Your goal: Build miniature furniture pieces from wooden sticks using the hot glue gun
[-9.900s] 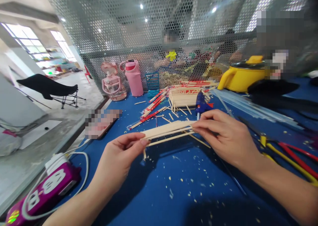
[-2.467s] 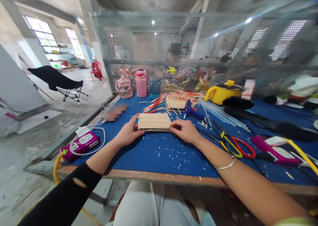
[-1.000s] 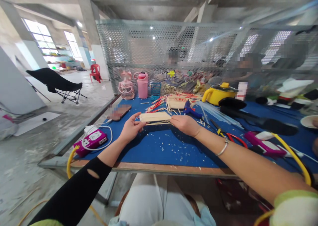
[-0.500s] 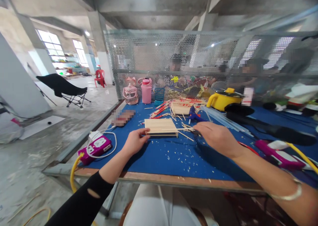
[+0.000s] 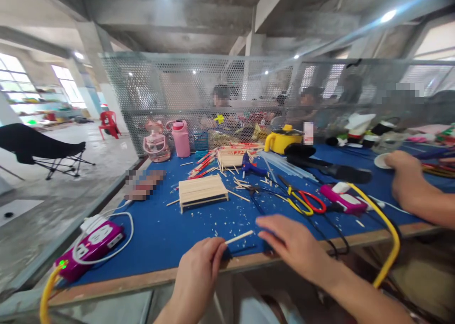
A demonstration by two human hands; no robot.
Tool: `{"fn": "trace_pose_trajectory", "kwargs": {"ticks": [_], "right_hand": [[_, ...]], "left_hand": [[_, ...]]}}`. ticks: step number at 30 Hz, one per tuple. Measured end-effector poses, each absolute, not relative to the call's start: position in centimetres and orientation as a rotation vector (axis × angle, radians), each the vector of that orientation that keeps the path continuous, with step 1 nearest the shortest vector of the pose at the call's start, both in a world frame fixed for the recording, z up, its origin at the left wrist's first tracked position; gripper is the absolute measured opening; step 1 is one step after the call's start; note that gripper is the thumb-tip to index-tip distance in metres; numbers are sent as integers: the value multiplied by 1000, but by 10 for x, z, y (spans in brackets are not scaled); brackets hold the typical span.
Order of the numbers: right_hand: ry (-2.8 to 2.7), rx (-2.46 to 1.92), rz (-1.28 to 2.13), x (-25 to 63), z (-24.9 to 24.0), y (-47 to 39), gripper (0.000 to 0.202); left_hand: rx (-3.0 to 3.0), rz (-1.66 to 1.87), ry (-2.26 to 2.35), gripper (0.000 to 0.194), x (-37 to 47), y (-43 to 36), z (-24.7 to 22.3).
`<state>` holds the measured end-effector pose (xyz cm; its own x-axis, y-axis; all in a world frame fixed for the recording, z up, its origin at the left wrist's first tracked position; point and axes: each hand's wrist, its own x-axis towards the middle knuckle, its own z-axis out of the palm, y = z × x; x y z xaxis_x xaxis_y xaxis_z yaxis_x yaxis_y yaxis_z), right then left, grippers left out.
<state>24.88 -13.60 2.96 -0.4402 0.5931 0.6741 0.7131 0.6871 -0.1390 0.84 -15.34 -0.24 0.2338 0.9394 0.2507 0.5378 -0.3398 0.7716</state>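
Over the near part of the tabletop (image 5: 152, 234), a wooden stick (image 5: 241, 236) juts from the left hand (image 5: 199, 269) toward the right hand (image 5: 293, 245), just beside its tip. Beyond them stands a slatted stick rack (image 5: 202, 189); behind that, slightly right, sits a stick bundle (image 5: 232, 160), with a glue gun (image 5: 253, 166) at its right. A power strip (image 5: 90, 250) lies far left, before a phone (image 5: 146, 184). At the back, a handled flask (image 5: 181, 140) stands before a perforated panel (image 5: 156, 84), left of a cooking pot (image 5: 283, 143).

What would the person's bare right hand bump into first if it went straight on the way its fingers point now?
Most likely the thin, pale wooden stick pinched in the bare left hand: its free tip shows just ahead of the right hand, though depth is unclear here.
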Motion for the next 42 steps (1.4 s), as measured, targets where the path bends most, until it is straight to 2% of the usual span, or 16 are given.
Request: {"fn": "trace_pose_trajectory", "kwargs": {"ticks": [4,6,10,14,18,22,25,28,31,33,37,42], "right_hand": [[-1775,-1914,-340,323,43,-85,34],[-1806,-2225,-165,355,45,-60,33],[-1946,-2235,18,375,41,-30,35],[-1868,-2269,19,367,40,-34,39],[-1635,-2314,-234,360,41,-57,62],[-1475,-2110,-662,356,45,-71,54],[-1338,-1887,-775,344,55,-77,55],[-1325,-1602,-405,315,65,-97,61],[-1527,-1387,465,276,66,-135,45],[-1687,-1284,811,254,58,-160,50],[-1949,-1217,1071,230,43,-187,65],[-2016,-1159,1080,224,43,-190,76]], "left_hand": [[1839,1004,1337,27,2,-158,-5],[1769,1023,1285,29,2,-162,-2],[1541,1096,1140,26,7,-171,4],[1295,1129,980,23,9,-179,7],[1255,1133,894,31,7,-184,9],[1259,1158,942,34,7,-182,9],[1214,1190,993,37,9,-180,9],[1140,1230,987,34,12,-179,9],[1132,1247,969,32,13,-179,11],[1176,1248,992,31,13,-180,12],[1335,1205,1051,31,11,-182,15],[1455,1128,1051,32,9,-184,16]]}}
